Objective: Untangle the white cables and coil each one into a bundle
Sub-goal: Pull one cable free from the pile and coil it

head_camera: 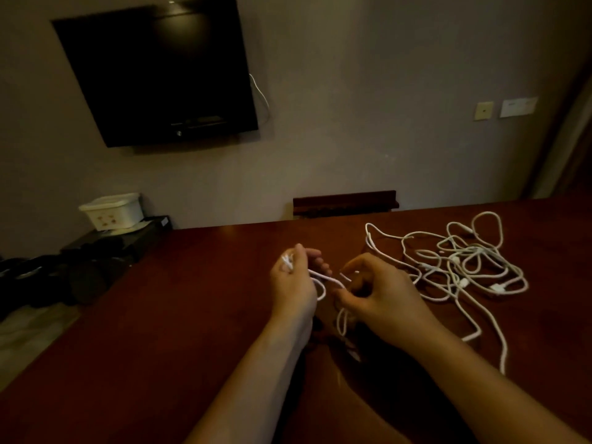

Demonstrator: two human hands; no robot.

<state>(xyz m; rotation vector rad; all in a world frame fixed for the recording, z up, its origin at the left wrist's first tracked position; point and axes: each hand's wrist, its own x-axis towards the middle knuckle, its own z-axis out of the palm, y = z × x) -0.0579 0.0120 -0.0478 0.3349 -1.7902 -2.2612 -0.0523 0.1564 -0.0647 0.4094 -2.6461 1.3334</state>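
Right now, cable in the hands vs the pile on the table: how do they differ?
1. The held cable is lifted off the table, gripped between left hand and right hand; the cable pile lies flat, untouched.
2. The held cable shows a few small loops; the pile is a wide sprawl of crossing loops.
3. The held cable sits at centre; the pile lies to the right.
Both are white.

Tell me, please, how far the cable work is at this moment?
Early stage. Done: no finished bundle is visible on the table. In hand: the left hand grips a few turns of one white cable, and the right hand feeds it. Left: the tangled pile of white cables to the right is not yet sorted.
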